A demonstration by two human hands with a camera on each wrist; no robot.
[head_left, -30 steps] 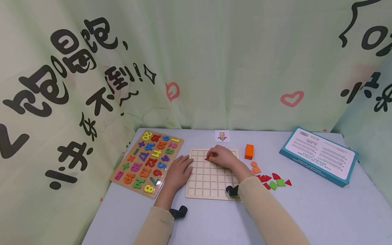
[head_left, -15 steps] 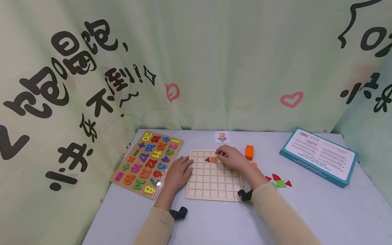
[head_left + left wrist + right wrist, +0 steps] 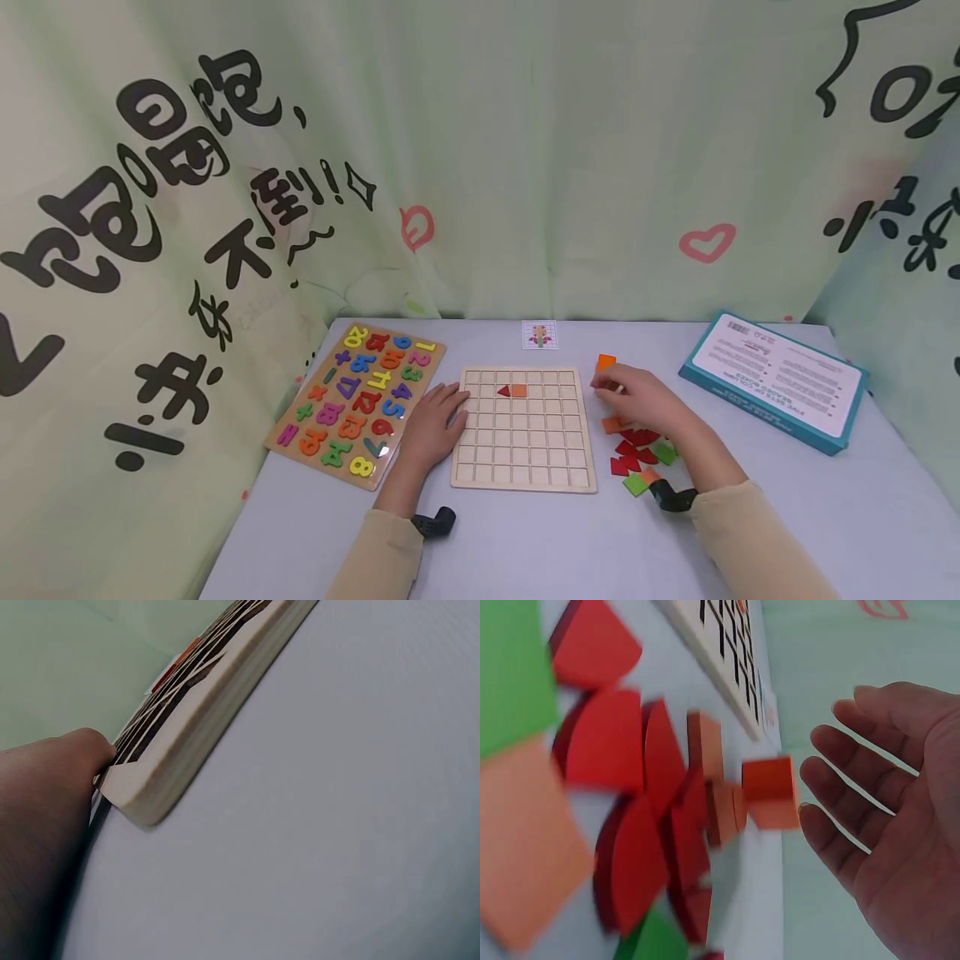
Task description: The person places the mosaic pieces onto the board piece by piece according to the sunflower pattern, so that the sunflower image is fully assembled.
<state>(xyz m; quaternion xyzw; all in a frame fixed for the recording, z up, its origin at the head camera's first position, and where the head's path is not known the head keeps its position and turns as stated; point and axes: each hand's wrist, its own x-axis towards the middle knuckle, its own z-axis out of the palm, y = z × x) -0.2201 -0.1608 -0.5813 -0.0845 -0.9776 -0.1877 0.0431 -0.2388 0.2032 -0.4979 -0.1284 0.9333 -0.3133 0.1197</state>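
Observation:
A wooden grid board [image 3: 522, 467] lies in the middle of the table. In one of its upper rows a small red piece [image 3: 503, 391] and an orange square [image 3: 519, 391] sit side by side. My left hand [image 3: 431, 427] rests along the board's left edge with its fingers extended; the left wrist view shows part of it at the board's corner. My right hand [image 3: 637, 398] hovers above the loose pieces right of the board. In the right wrist view its fingers are relaxed and hold nothing. Below it lie several red pieces [image 3: 604, 739], green squares [image 3: 636, 484] and orange pieces [image 3: 612, 425].
Left of the grid board lies a number puzzle board [image 3: 348, 400] with colourful digits. A small pattern card [image 3: 540, 335] lies behind the grid. An orange block [image 3: 606, 362] stands beyond my right hand. A teal box [image 3: 776, 379] lies at the back right.
My right hand has let go of the orange square beside the red piece and moved right, off the board, to above the loose pieces. The left hand has stayed in place.

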